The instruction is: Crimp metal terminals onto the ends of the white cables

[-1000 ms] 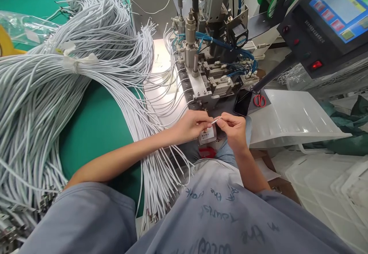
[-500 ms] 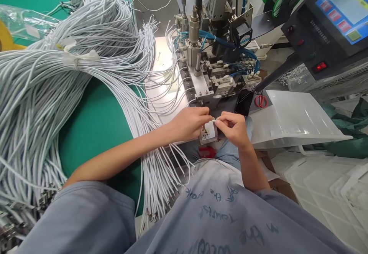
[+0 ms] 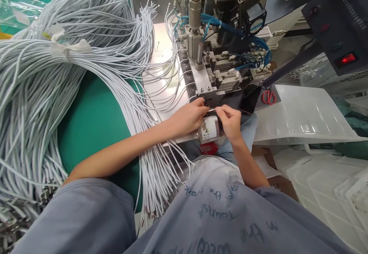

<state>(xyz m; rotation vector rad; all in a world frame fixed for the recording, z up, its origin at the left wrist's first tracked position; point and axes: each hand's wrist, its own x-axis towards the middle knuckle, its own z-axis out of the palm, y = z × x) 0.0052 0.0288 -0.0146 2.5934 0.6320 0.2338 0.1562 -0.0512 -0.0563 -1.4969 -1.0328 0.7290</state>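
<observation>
Between my two hands a short length of white cable [image 3: 212, 110] shows at the front of the machine [image 3: 205, 81]. My left hand [image 3: 192, 115] is closed, pinching the cable from the left. From the right, the thumb and fingers of my right hand [image 3: 230, 120] pinch its other end; the tip is too small to make out. Just below the hands sits a box with a white warning label [image 3: 209, 128]. Several white cables run from the machine's left side to a big bundle [image 3: 115, 79] on my left.
A tie [image 3: 67, 48] gathers the cable bundle over the green mat [image 3: 94, 112]. To the right lie a phone [image 3: 250, 99], red-handled scissors [image 3: 268, 97] and a translucent plastic sheet [image 3: 310, 114]. A control panel with a red switch [image 3: 346, 59] hangs at upper right.
Both hands have moved slightly up, closer to the machine's front edge, still pinching the cable. The view has tilted downward, so the screen and most of the wire spool have left the frame.
</observation>
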